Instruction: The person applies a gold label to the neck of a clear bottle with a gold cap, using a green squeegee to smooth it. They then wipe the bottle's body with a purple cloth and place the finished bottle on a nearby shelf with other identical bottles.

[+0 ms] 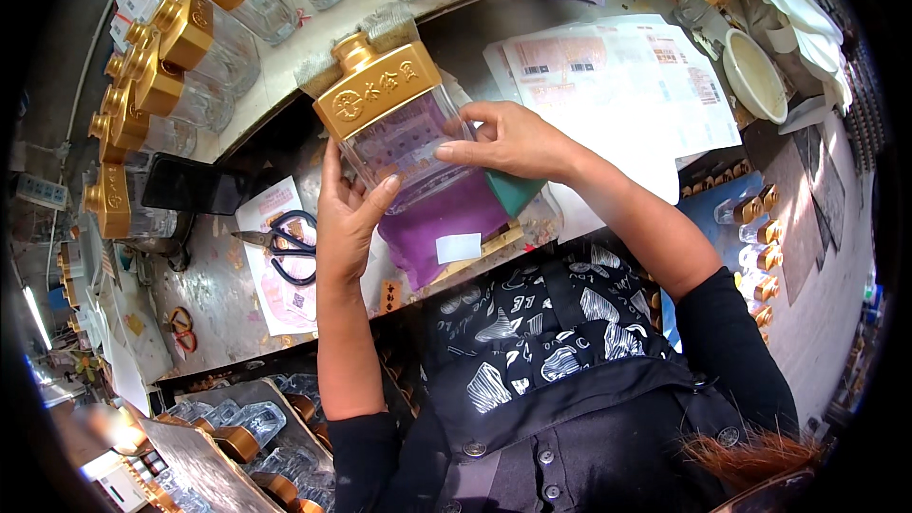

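Note:
A clear glass bottle (399,147) with a gold shoulder and neck (378,90) is tilted over the bench, its neck away from me. My left hand (353,214) grips its left side, thumb along the lower edge of the glass. On the right side, my right hand (499,140) is closed at the edge, with the thumb against the front face. Whether a thin clear label lies under that thumb, I cannot tell. Below the bottle is a purple cloth (442,228) with a small white paper piece (459,248) on it. A green flat piece (515,194) sits under my right wrist.
Dark-handled scissors (290,245) rest on a printed sheet at left, near a black phone (195,185). Gold-topped bottles (185,33) line the raised shelf (271,76). Label sheets (617,85) and a pale bowl (755,76) are at right. Crated bottles (256,423) stand lower left.

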`<action>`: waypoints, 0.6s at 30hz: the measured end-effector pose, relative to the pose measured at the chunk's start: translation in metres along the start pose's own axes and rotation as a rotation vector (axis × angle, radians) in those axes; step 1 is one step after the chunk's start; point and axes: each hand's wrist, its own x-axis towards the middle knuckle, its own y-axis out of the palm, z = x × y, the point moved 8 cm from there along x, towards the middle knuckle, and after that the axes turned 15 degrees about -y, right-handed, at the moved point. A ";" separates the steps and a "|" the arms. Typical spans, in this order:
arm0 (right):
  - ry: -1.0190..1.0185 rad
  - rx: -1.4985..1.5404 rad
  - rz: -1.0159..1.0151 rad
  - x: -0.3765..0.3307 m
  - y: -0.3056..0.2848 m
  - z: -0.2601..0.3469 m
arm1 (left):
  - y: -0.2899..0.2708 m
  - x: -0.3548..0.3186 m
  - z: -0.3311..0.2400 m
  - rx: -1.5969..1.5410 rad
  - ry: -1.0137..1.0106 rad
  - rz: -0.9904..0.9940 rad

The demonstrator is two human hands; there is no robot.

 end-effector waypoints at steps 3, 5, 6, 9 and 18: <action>-0.010 -0.021 -0.015 -0.001 -0.002 0.004 | 0.000 -0.001 0.001 -0.014 0.010 0.000; -0.037 -0.029 -0.026 0.000 -0.001 0.001 | -0.001 0.000 0.001 -0.008 0.015 0.002; -0.050 -0.035 -0.034 0.000 -0.002 0.000 | -0.003 0.000 0.002 -0.026 0.011 -0.015; 0.052 0.372 -0.068 -0.004 0.002 -0.009 | -0.010 -0.002 0.007 -0.124 -0.016 -0.058; -0.003 0.059 -0.045 -0.010 0.001 -0.001 | -0.009 -0.006 0.010 -0.089 0.006 -0.085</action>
